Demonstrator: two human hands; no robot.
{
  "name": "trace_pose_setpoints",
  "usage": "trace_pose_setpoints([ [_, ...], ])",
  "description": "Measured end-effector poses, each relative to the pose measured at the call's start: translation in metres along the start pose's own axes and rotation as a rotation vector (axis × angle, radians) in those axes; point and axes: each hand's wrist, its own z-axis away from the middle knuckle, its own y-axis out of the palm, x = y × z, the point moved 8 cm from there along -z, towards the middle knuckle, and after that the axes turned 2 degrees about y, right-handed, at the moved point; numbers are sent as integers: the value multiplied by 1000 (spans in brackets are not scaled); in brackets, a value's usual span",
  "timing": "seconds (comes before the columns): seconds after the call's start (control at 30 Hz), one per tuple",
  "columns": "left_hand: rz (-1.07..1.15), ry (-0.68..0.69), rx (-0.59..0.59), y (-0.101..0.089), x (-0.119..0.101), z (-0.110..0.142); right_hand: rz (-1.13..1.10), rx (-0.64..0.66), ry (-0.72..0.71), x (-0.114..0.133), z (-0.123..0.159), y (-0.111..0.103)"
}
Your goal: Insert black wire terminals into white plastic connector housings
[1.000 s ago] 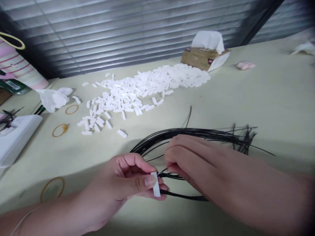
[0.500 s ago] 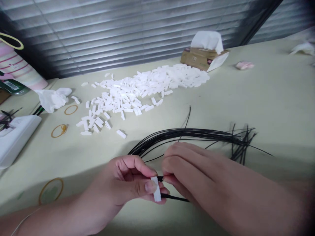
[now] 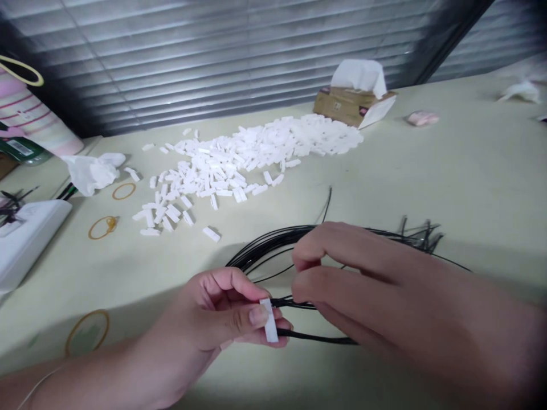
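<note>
1. The left hand [image 3: 200,319] is closed firmly, thumb and fingers pinching a white block [image 3: 269,320] upright at the fingertips, clear of the palm, which looks like a steady hold for close work at its edge
2. The right hand [image 3: 363,279] sits just beside the block, its fingers [image 3: 305,285] curled over the black wires [image 3: 273,242] where they reach it; the hand hides the tips, so I cannot tell whether they grip a wire or only guide it
3. The wires bow in a loop over the counter [image 3: 448,182] toward its front edge, their loose ends [image 3: 421,239] fanned out to the right; keeping that slack free of the hands seems wise, so nothing tugs at the block
4. Toward the back edge, a pile of white blocks [image 3: 239,159] spreads out, with a tissue box [image 3: 352,105] just behind it
5. Rubber bands [image 3: 108,327] and a crumpled tissue [image 3: 92,172] lie toward the counter's left side
</note>
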Motion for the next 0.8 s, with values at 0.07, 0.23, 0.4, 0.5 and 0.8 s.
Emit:
trace_pose_setpoints([
  [0.07,5,-3,-2,0,0,1,2,18,-24,0,0,1],
  [0.23,-10,-8,0,-2,1,1,94,-16,-60,3,-2,0],
  [0.4,-22,-24,-25,-3,3,-1,-28,-14,-11,3,-3,1],
  [0.5,-57,-29,-26,-4,4,-1,-101,64,76,-2,-5,6],
  [0.8,-59,-6,-28,-6,4,-2,-80,141,100,-9,0,24],
])
